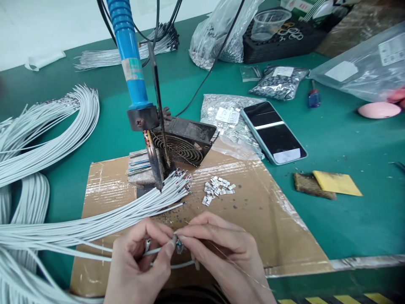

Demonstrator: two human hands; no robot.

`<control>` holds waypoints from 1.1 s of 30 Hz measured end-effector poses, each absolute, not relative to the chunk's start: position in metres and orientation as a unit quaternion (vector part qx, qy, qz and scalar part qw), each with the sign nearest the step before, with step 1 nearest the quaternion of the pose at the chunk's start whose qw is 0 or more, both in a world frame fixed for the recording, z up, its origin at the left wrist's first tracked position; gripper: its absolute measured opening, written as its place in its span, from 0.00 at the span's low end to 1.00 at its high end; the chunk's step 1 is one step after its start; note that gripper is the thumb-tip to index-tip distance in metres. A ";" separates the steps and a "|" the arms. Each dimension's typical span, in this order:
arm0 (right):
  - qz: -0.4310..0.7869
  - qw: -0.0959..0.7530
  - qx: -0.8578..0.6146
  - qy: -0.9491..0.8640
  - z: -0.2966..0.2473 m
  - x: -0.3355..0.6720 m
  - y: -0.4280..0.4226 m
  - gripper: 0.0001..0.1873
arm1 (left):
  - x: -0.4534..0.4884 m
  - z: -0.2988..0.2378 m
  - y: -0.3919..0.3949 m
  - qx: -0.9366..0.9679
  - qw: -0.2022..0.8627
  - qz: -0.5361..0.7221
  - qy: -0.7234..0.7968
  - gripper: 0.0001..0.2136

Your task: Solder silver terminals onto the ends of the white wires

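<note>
My left hand (139, 261) is closed in a pinch on a white cable (153, 251), close to its end. Fingertips of my right hand (224, 253) press together at that same end, where small coloured wire ends show. A thin wire (234, 265) runs through the right hand and trails down to the right. What exactly the right fingertips grip is partly hidden. Just beyond the hands lies a bundle of white cables (126, 215). Above that bundle hangs a soldering iron (131, 71) with a blue handle, its dark tip pointing down.
Cardboard (253, 228) covers the bench under my hands. Small metal connectors (218, 190) lie in a pile. Behind stand a black fan (180, 147), a bag of metal parts (221, 112) and a phone (274, 133). A yellow sponge (338, 183) lies right; coiled cables (69, 139) fill the left.
</note>
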State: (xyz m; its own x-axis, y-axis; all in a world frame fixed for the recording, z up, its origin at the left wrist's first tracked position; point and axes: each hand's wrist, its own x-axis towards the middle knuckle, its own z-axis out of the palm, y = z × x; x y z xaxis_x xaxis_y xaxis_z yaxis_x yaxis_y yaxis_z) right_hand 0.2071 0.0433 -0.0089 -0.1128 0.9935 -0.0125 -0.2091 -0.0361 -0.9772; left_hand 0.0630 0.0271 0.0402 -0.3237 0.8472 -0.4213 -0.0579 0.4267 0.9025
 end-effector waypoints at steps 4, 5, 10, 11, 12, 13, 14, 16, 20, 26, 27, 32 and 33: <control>0.569 0.517 -0.418 -0.484 -0.009 0.208 0.044 0.16 | 0.063 0.040 0.028 0.296 0.501 0.443 0.682 0.07; 0.563 0.516 -0.420 -0.490 -0.008 0.209 0.045 0.16 | 0.063 0.040 0.028 0.298 0.499 0.441 0.684 0.07; 0.523 0.489 -0.444 -0.539 -0.004 0.214 0.042 0.12 | 0.064 0.039 0.030 0.302 0.494 0.443 0.684 0.07; 0.515 0.484 -0.451 -0.545 -0.004 0.214 0.041 0.13 | 0.065 0.039 0.031 0.302 0.491 0.446 0.684 0.07; 0.510 0.481 -0.459 -0.545 -0.004 0.214 0.039 0.14 | 0.065 0.038 0.031 0.303 0.486 0.448 0.687 0.07; 0.508 0.479 -0.470 -0.539 -0.004 0.214 0.037 0.16 | 0.065 0.038 0.032 0.302 0.479 0.451 0.690 0.07; 0.507 0.480 -0.484 -0.528 -0.004 0.214 0.036 0.17 | 0.065 0.037 0.032 0.302 0.470 0.452 0.695 0.07; 0.505 0.473 -0.522 -0.498 -0.005 0.212 0.033 0.15 | 0.064 0.035 0.032 0.307 0.454 0.455 0.702 0.07; 0.482 0.441 -0.569 -0.499 -0.003 0.212 0.035 0.13 | 0.060 0.028 0.033 0.326 0.431 0.457 0.707 0.06; 0.478 0.491 -0.510 -0.520 0.001 0.210 0.044 0.14 | 0.057 0.023 0.037 0.332 0.409 0.471 0.708 0.06; 0.479 0.496 -0.507 -0.517 0.001 0.209 0.044 0.13 | 0.057 0.024 0.038 0.331 0.407 0.472 0.709 0.06; 0.498 0.480 -0.527 -0.493 0.000 0.207 0.042 0.12 | 0.060 0.029 0.043 0.317 0.409 0.481 0.708 0.06; 0.509 0.476 -0.528 -0.485 0.001 0.206 0.042 0.12 | 0.060 0.029 0.043 0.319 0.409 0.482 0.707 0.06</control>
